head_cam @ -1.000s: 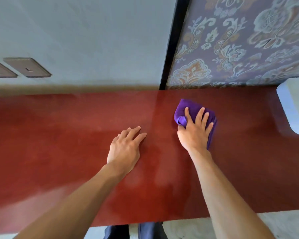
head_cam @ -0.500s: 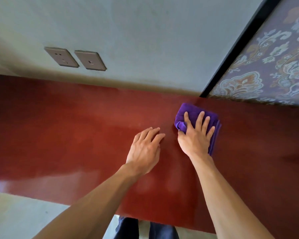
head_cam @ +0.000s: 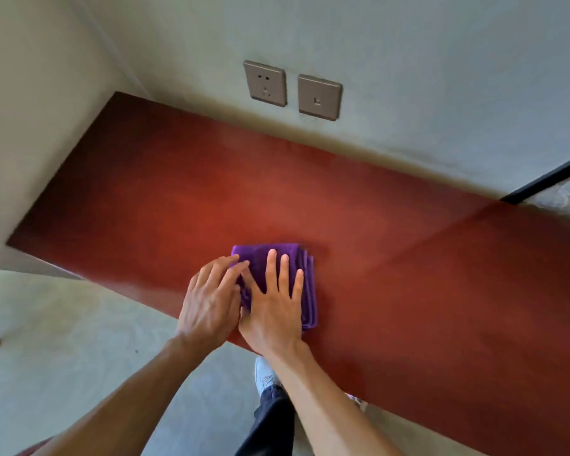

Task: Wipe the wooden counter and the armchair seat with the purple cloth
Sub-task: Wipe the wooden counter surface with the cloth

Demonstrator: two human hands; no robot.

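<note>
**While two flat hands are pressing on it, the purple cloth [head_cam: 260, 258] is sitting close to the edge**

As the person is leaning over the wooden counter [head_cam: 211, 199], the cloth is lying folded on the red wood. It is near the front edge and well below the two wall sockets [head_cam: 265, 83].

The right hand [head_cam: 273, 311] is lying flat on top of it, with straight fingers spread out. The left hand [head_cam: 208, 304] is lying just beside the right one. Its fingers are nearly straight, and their tips are touching the cloth's left side. Neither hand is grabbing the cloth. Both are only pushing down on it.

That is where trouble could be coming from. Nothing is holding the folds together, so a hard push could be making the layers slide apart and bunch up. A pull toward the body could be sending the cloth off the front edge and down to the floor [head_cam: 79, 324], next to the white shoe [head_cam: 264, 373].

The far left corner of the counter is looking easy to miss, because it is a long reach away. The armchair seat is not showing here, so that part of the job is probably waiting.
</note>
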